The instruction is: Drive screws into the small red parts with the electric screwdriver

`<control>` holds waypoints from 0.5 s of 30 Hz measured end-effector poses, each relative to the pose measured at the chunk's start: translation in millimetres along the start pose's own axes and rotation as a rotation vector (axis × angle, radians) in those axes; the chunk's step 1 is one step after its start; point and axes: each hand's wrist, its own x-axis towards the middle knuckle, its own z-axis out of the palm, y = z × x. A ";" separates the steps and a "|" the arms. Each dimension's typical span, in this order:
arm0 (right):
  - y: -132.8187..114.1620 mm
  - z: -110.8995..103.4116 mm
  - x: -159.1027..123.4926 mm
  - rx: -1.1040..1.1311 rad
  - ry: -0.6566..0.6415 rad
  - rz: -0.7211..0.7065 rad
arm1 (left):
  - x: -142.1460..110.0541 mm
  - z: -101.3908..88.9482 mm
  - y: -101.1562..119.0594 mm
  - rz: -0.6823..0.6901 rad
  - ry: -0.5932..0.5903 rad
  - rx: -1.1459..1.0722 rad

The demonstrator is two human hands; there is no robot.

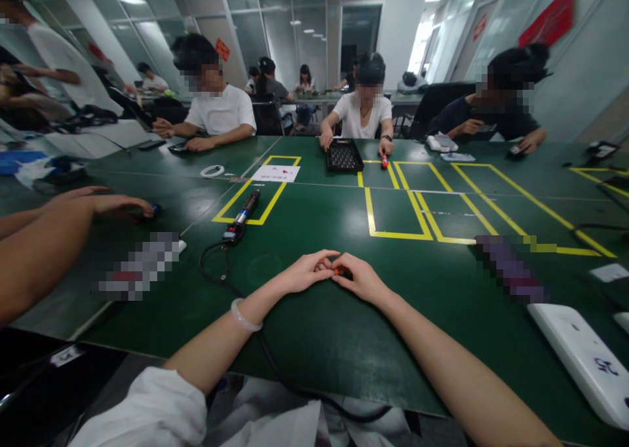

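Both hands meet over the green table (314, 329) in front of me. My right hand (362, 278) is curled closed around a small orange-and-black object (344, 272), mostly covered by the fingers; its kind cannot be made out. My left hand (312, 270), below a pale bangle (246, 316), has its fingers bent together, with their tips at the orange end of that object. Left of my hands, an electric screwdriver (242, 216) with a black cable lies partly inside a yellow taped outline (275, 204).
A white power bank-like box (580, 362) lies at right. A co-worker's hand (122, 204) rests at left near a small dark-blue thing. Across the table a person holds a black tray (344, 168) and a red object (384, 161). A paper sheet (276, 174) and a white ring (212, 171) lie farther back.
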 end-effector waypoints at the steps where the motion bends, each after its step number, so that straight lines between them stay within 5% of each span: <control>1: 0.1 0.0 0.1 0.005 0.001 0.006 | -0.2 -0.3 -0.8 -0.001 0.000 -0.014; 6: 5.6 -0.2 0.9 0.123 0.066 0.107 | -0.2 0.4 -3.4 0.019 0.043 0.002; 11: 9.0 -0.3 1.5 0.220 0.075 0.192 | -2.6 5.0 4.5 0.129 0.174 0.252; 15: 5.8 -2.1 1.2 0.232 0.049 0.205 | -4.4 7.7 13.8 0.188 0.170 0.351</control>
